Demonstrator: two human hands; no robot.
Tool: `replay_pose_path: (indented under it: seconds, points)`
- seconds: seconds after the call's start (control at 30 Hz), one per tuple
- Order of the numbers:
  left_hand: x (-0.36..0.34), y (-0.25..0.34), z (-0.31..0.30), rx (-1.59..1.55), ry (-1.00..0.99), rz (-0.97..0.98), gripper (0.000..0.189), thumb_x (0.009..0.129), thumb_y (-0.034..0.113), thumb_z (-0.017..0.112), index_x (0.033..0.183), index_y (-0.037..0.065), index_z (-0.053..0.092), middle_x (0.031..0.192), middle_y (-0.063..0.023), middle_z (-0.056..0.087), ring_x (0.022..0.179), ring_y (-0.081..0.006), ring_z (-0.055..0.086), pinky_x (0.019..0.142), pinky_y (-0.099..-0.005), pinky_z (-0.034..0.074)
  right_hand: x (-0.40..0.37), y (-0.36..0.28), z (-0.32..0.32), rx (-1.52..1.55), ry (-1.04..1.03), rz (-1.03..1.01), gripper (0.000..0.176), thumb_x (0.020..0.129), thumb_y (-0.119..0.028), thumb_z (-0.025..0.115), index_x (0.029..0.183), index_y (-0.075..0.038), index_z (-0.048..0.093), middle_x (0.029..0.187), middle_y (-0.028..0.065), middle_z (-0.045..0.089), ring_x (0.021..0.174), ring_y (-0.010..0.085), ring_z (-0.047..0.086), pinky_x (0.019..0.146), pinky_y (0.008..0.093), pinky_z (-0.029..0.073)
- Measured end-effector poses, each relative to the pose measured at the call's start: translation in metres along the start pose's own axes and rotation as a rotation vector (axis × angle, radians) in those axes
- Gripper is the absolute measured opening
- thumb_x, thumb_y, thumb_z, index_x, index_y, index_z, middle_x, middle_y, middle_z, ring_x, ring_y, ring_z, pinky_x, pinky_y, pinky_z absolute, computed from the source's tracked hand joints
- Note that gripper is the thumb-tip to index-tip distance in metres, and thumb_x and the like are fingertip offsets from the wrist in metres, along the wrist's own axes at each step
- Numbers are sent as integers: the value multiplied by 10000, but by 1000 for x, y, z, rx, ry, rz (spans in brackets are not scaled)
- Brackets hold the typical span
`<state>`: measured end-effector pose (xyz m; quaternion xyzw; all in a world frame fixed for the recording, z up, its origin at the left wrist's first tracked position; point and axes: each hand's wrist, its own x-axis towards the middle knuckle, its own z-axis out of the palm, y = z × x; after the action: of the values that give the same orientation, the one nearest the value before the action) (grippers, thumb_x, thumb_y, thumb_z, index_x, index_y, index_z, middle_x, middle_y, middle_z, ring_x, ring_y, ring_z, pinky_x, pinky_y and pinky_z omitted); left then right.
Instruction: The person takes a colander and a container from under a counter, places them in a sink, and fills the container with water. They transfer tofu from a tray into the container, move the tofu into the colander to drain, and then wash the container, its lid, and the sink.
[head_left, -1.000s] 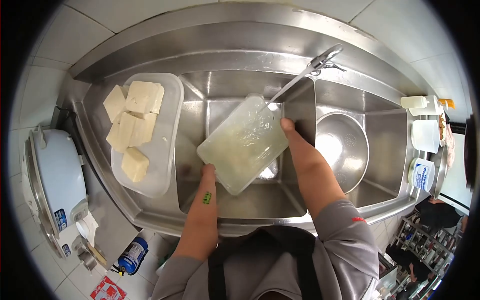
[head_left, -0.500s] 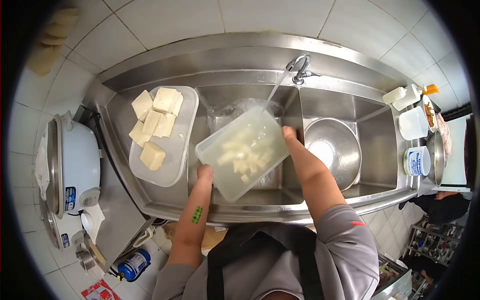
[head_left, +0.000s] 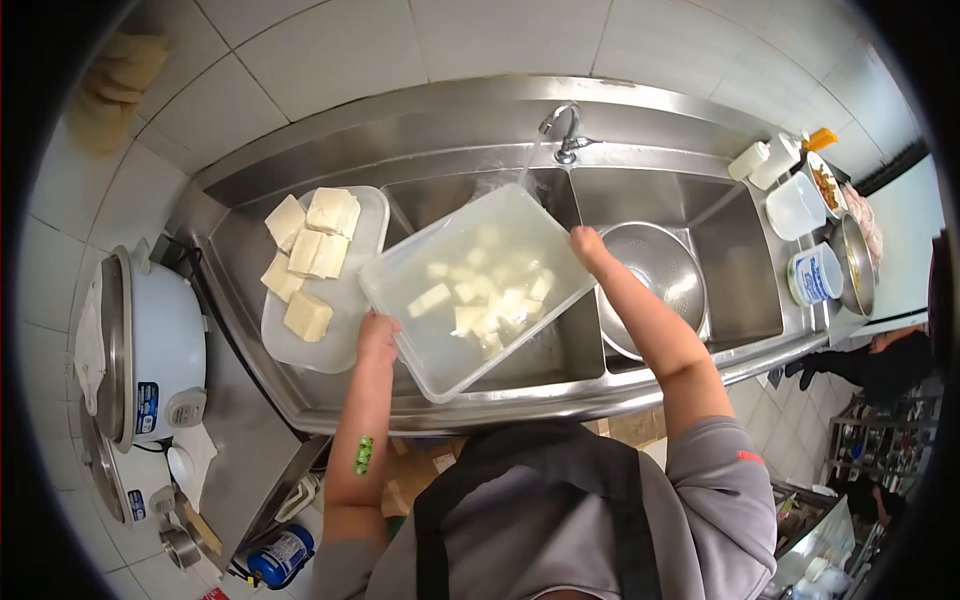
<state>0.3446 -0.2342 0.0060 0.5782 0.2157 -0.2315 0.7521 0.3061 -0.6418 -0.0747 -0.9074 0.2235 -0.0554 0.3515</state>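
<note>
My left hand (head_left: 378,338) is closed on the near-left edge of a translucent plastic container (head_left: 427,375), and my right hand (head_left: 588,248) grips its right side. Cloudy water fills part of the container, with white tofu cubes (head_left: 486,312) gathered toward the near right. The container is held at an angle over the middle sink basin (head_left: 560,350). Behind it, water runs from the faucet (head_left: 563,130) past the container's far edge. Left of my left hand, several large tofu blocks (head_left: 320,253) rest on a translucent white tray (head_left: 350,335).
A metal colander (head_left: 655,285) stands in the right basin. Squeeze bottles (head_left: 765,160), plastic tubs (head_left: 815,275) and a metal bowl (head_left: 857,265) line the right-hand ledge. On the left is a large rice cooker (head_left: 165,345). A person's dark sleeve (head_left: 865,370) shows at far right.
Both hands have raised the container toward me and away from the faucet stream. The tofu cubes have spread and shifted inside it. The camera view has also shifted slightly.
</note>
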Motion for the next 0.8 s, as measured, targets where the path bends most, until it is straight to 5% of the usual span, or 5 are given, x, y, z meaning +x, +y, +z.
replay_pose_path:
  seconds: [0.23,0.47,0.6,0.67,0.8]
  points:
    - [-46,63,24,152,-119,141,278,545,-80,418,810,-14,472,742,-84,507,656,-211,513,647,-296,453,-78,-70,-116,-2,-192,114,266,775,-172,440,784,63,565,605,143,548,506,229,511,465,348,414]
    - [-85,88,65,272,-262,64,336,556,-63,414,884,-22,474,812,-99,539,714,-206,541,701,-296,469,-124,-40,-146,476,-138,448,244,770,-136,422,791,37,592,715,146,555,584,217,498,487,361,389]
    - [-70,75,81,335,-296,80,281,556,-66,411,823,6,457,749,-69,509,665,-181,510,646,-289,462,-154,-7,-137,231,-115,350,250,768,-138,418,799,45,586,736,145,554,600,222,504,506,359,395]
    - [-70,81,87,395,-318,137,274,554,-68,414,813,12,452,740,-65,502,648,-172,496,625,-281,455,-175,-17,-132,859,33,540,311,785,-156,382,866,89,555,810,168,567,683,254,554,659,348,453]
    - [-91,101,116,446,-295,131,274,547,-69,427,806,20,451,733,-61,499,610,-153,470,579,-259,435,-190,-32,-139,1038,64,585,325,782,-137,363,908,112,528,861,176,554,746,251,547,690,352,441]
